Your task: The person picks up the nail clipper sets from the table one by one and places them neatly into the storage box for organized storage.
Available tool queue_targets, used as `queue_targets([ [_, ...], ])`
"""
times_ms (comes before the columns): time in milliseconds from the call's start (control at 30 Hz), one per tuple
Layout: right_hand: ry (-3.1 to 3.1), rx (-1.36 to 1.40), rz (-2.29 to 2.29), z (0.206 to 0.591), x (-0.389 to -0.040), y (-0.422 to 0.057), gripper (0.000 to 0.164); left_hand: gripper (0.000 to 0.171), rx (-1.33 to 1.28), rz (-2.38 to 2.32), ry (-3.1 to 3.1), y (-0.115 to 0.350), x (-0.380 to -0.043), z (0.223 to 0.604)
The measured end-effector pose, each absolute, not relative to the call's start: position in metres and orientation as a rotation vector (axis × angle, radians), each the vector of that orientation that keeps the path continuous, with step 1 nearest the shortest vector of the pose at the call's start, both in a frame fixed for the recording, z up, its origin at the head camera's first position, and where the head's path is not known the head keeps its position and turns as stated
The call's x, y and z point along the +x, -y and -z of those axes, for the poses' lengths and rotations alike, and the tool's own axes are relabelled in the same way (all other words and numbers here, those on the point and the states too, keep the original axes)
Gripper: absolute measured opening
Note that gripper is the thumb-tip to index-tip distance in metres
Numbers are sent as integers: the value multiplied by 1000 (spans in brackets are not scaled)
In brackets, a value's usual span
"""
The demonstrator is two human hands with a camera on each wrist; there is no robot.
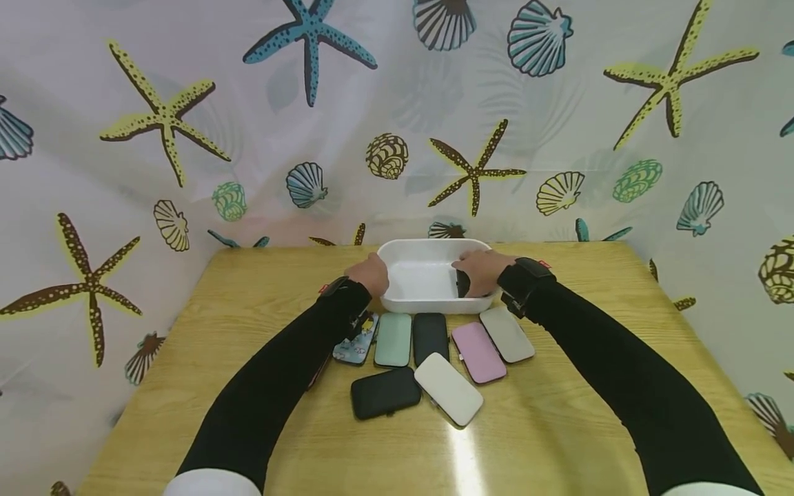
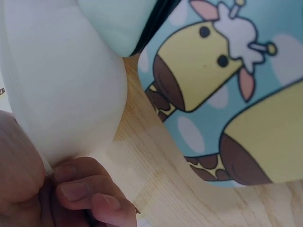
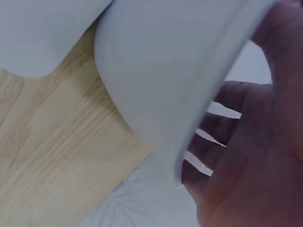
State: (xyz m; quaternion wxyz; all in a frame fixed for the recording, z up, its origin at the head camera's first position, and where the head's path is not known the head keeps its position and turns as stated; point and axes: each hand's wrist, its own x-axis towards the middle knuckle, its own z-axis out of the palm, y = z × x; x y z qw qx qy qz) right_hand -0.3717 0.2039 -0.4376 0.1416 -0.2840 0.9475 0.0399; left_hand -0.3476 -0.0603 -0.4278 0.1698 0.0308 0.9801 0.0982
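White tub (image 1: 415, 306): the left hand (image 1: 370, 274) pinches its rim. The right hand (image 1: 484, 271), fingers slightly parted, reaches inside beside a dark object (image 1: 462, 284), any grip unclear.

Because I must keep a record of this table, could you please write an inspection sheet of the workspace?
Surface: wooden table, bright reflection on the near side.
Job's things: white tray; outside it, giraffe-print case, mint case, upper black case, pink case, grey case, lower black case, white case; inside it, dark item.
Clutter: nothing certain; a reddish edge by the left sleeve is mostly hidden.
Hands: left hand grips the tray's left rim; right hand is at the dark item, grip unclear.
Cables: nothing seen.
Surroundings: starfish-and-shell backdrop.
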Motion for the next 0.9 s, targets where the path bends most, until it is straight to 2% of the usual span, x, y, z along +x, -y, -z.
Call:
queue_targets([
  [167, -2807, -956, 109, 402, -342, -200, 61, 59, 89, -275, -2792, 59, -352, 427],
  [300, -2891, -1212, 230, 384, -306, -193, 42, 58, 110, -276, -2798, 58, -351, 426],
  [433, -2861, -1446, 286, 382, -268, -186, 37, 56, 113, -266, -2807, 59, -350, 426],
  [567, -2753, -1502, 217, 388, -233, -179, 44, 57, 108, -267, -2810, 59, -349, 425],
  [800, -2530, -1342, 50, 409, -188, -174, 91, 54, 104, -262, -2807, 60, -349, 430],
  [900, -2514, -1421, -6, 420, -177, -170, 101, 51, 106, -267, -2819, 60, -350, 432],
])
